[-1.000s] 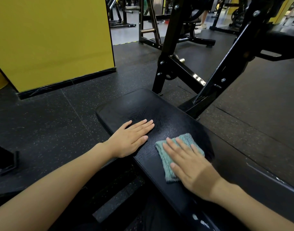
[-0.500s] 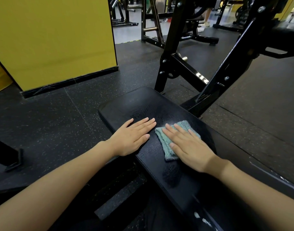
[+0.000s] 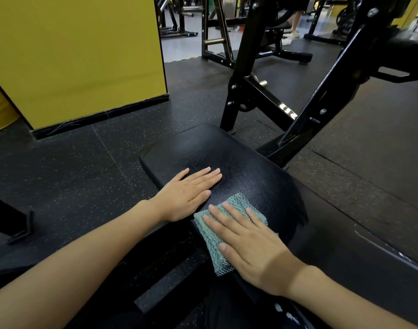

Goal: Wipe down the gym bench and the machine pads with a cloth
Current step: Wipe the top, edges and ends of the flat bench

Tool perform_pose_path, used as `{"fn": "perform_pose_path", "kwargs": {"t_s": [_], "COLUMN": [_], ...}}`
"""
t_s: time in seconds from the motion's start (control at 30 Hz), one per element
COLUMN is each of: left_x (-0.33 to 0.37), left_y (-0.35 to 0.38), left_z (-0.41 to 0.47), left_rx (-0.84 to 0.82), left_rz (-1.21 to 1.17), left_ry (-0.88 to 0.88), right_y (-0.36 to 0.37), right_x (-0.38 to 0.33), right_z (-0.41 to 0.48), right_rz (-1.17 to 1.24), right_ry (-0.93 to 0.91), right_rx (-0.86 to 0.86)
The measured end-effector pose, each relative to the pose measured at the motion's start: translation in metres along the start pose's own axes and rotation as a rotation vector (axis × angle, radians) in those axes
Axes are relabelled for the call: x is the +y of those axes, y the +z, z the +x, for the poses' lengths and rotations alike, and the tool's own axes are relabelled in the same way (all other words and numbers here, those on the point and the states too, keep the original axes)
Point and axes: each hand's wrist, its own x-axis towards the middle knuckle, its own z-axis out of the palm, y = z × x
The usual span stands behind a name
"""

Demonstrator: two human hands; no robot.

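Nearest, the right hand [image 3: 253,248] lies palm down on a teal knitted cloth [image 3: 210,236]. Its fingers [image 3: 229,217] are straight and slightly spread, pressing the cloth flat onto the black padded counter [image 3: 227,153] without curling round it. Half a second ago this hand and the cloth sat farther along the pad, with the cloth's edge by the left fingertips. They have now come back toward the near end, so the cloth lies just beside the heel of the left hand [image 3: 189,195] and its near corner reaches the counter's left edge. A checked border shows at the cloth's far and near corners.

The left hand has kept its place. It is flat on the pad to the left of the cloth, fingers straight and together, holding nothing.

Beyond the hands, the far end of the counter shows creased, shiny vinyl. Behind it a black steel machine frame [image 3: 269,100] rises from the black speckled rubber floor [image 3: 72,176]. A yellow wall panel [image 3: 79,55] stands at far left, and more dark gym machines are farther off.
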Motion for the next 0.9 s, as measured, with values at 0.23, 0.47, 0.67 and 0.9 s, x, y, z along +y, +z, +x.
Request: {"fn": "perform_pose_path", "kwargs": {"t_s": [0.23,0.47,0.67,0.9], "left_x": [0.002,0.003,0.004,0.006], "left_y": [0.000,0.000,-0.002,-0.004], "left_z": [-0.001,-0.002,0.000,0.002], "left_rx": [-0.005,-0.004,-0.017,-0.060], "left_rz": [0.007,-0.001,0.021,0.035], "left_ry": [-0.010,-0.016,-0.019,-0.016], "right_y": [-0.011,-0.026,-0.014,-0.003], "right_x": [0.031,0.067,0.039,0.022], "right_z": [0.009,0.018,0.000,-0.022], "right_rz": [0.011,0.040,0.021,0.019], "right_ry": [0.100,0.314,0.263,0.175], "right_rx": [-0.033,-0.005,-0.008,0.036]}}
